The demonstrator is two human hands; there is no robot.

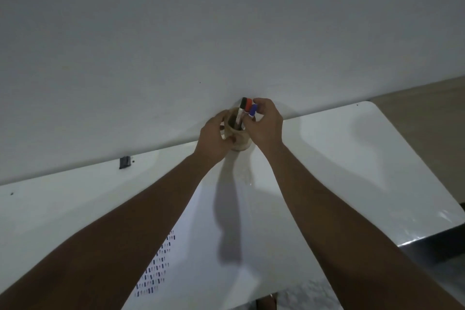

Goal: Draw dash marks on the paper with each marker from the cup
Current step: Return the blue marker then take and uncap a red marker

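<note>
A tan cup stands at the far edge of the white table, against the wall. My left hand wraps around the cup's left side. Three markers stick up from the cup: one with a black cap, one with a red cap and one with a blue cap. My right hand pinches the blue-capped marker near its top. A sheet of paper lies close to me between my forearms, with rows of short coloured dash marks along its left part.
A small dark object sits at the table's back edge to the left. The table's rounded right corner borders a brownish floor. A grey wall rises straight behind the cup.
</note>
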